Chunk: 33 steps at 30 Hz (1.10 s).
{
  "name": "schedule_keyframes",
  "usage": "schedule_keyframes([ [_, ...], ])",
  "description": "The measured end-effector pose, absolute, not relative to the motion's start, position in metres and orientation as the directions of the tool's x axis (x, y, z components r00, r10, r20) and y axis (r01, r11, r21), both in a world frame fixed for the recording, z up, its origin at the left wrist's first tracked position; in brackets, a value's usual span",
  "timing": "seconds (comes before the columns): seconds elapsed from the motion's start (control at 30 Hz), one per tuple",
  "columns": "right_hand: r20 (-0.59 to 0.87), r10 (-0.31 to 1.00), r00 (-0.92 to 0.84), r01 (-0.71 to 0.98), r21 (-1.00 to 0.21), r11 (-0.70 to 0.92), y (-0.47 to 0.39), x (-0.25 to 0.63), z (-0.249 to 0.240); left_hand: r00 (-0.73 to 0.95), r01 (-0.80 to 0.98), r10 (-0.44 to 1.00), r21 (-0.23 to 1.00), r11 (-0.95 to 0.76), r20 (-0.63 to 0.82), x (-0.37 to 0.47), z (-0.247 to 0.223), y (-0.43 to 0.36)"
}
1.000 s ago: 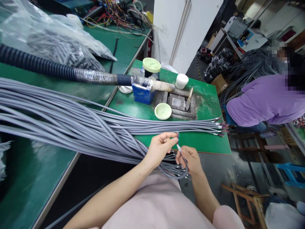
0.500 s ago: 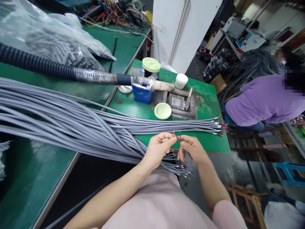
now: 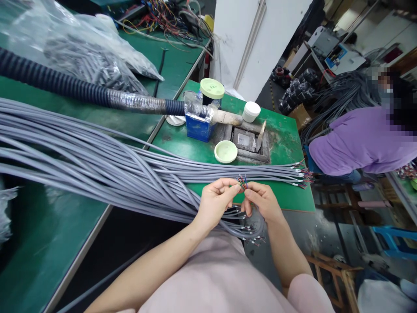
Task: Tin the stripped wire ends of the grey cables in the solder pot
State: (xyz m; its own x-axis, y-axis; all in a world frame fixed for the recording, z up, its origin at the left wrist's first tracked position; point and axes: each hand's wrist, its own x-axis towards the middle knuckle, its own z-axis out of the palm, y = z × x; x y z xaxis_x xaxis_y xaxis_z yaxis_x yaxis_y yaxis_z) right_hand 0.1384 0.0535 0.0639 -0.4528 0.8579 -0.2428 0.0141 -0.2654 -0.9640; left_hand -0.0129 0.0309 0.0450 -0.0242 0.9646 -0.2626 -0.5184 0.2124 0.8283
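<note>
Between my two hands, at the near edge of the green table, the thin coloured wires (image 3: pixel 243 182) of one grey cable's end fan upward, red, blue and dark ones among them. My left hand (image 3: pixel 219 201) pinches them from the left with thumb and forefinger. My right hand (image 3: pixel 263 201) is closed on them from the other side. That cable bends round in a loop (image 3: pixel 260 224) beneath my right hand. A thick bundle of grey cables (image 3: pixel 130 167) runs in from the left. Some of its stripped ends (image 3: pixel 301 174) lie on the table, others (image 3: pixel 252 230) hang below my hands.
Beyond the bundle are a solder pot (image 3: pixel 246 140) with a scraper (image 3: pixel 261 135), a pale green dish (image 3: pixel 226 151), a white tub (image 3: pixel 251 111) and a blue box (image 3: pixel 198 127) under an extraction hose (image 3: pixel 137 102). A person in a purple shirt (image 3: pixel 361 137) sits at right.
The coloured wires now stand more spread apart above my fingertips. My hands have barely shifted, and the whole view has moved slightly.
</note>
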Motion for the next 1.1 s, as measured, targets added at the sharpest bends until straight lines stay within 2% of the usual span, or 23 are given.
schedule_keyframes([
  [0.43,-0.261,0.87,-0.418,0.171,-0.963,-0.206,0.05,0.133,0.066,-0.013,-0.51,0.964,0.831,0.222,-0.266,-0.015,0.048,0.033],
  [0.77,-0.245,0.876,-0.415,0.223,-0.961,-0.163,0.047,0.129,0.069,0.013,-0.522,0.957,0.814,0.254,-0.29,-0.015,0.046,0.034],
  [1.1,-0.195,0.935,-0.297,0.092,-0.98,-0.175,0.049,0.127,0.067,0.043,-0.631,0.956,0.734,0.251,-0.29,-0.012,0.042,0.031],
])
